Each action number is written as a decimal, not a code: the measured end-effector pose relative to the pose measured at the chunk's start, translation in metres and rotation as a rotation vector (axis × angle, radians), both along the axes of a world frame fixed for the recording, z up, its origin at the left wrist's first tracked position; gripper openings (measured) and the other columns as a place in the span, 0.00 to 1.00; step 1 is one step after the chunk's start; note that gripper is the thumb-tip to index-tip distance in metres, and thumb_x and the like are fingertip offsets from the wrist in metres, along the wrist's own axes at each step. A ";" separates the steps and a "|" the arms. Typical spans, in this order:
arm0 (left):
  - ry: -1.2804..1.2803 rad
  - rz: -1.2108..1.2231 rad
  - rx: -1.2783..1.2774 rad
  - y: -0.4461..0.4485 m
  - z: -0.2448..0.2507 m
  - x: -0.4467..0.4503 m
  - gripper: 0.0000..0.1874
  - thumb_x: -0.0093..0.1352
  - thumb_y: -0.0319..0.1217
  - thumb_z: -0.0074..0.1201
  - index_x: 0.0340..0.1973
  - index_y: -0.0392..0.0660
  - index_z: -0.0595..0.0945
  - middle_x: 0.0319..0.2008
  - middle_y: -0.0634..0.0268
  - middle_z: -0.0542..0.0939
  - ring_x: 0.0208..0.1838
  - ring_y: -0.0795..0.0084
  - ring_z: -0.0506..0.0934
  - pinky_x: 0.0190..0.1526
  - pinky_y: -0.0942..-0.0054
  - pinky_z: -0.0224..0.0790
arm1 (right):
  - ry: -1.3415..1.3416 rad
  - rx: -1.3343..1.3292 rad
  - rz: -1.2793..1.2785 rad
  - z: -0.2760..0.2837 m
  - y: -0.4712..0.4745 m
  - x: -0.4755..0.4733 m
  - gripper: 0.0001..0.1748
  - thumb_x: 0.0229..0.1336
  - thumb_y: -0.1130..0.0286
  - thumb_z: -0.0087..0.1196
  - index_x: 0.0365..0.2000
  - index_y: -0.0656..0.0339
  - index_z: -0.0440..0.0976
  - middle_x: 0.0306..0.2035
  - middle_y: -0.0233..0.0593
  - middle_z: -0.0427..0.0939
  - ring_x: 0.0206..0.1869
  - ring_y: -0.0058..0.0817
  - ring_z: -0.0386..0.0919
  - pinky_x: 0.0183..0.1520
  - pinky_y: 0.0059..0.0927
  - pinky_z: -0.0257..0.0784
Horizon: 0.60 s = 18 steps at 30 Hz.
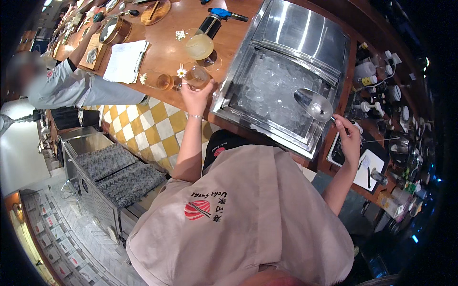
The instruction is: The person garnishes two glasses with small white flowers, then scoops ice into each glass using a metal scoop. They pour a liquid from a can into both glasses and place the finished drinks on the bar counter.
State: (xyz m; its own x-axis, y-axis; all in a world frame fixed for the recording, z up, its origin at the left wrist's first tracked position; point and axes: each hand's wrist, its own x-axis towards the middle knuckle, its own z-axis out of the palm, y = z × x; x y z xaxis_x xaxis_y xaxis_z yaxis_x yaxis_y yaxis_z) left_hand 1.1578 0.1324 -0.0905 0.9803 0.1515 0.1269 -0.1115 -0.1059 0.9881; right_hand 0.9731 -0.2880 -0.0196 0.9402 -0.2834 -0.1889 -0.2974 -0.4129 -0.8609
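My right hand [347, 137] grips the handle of a metal ice scoop [310, 103], which holds some ice. The scoop is over the right part of a stainless steel ice bin [232, 123] full of clear ice [275, 85]. On the wooden counter left of the bin, my left hand [196, 94] has its fingers around a stemless-looking glass [197, 74]; whether it has a stem is hidden. A small white flower [181, 71] sits at that glass's rim. Behind it stands a coupe glass [199, 46] of pale yellow drink, with white blossoms [180, 34] at its edge.
A glass of amber drink [165, 82] stands left of my left hand. A clipboard with papers [125, 60] lies beyond it. A blue-headed blowtorch [220, 16] is at the back. A co-worker [68, 85] reaches over the counter at left. Bottles and a white cutting board [368, 168] are at right.
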 end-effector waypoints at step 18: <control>0.016 0.114 -0.164 0.003 -0.040 0.020 0.36 0.59 0.16 0.66 0.59 0.39 0.63 0.53 0.57 0.74 0.52 0.68 0.78 0.54 0.69 0.74 | -0.042 0.057 0.017 -0.048 -0.003 0.017 0.17 0.66 0.64 0.56 0.47 0.67 0.80 0.36 0.31 0.81 0.39 0.19 0.75 0.48 0.23 0.68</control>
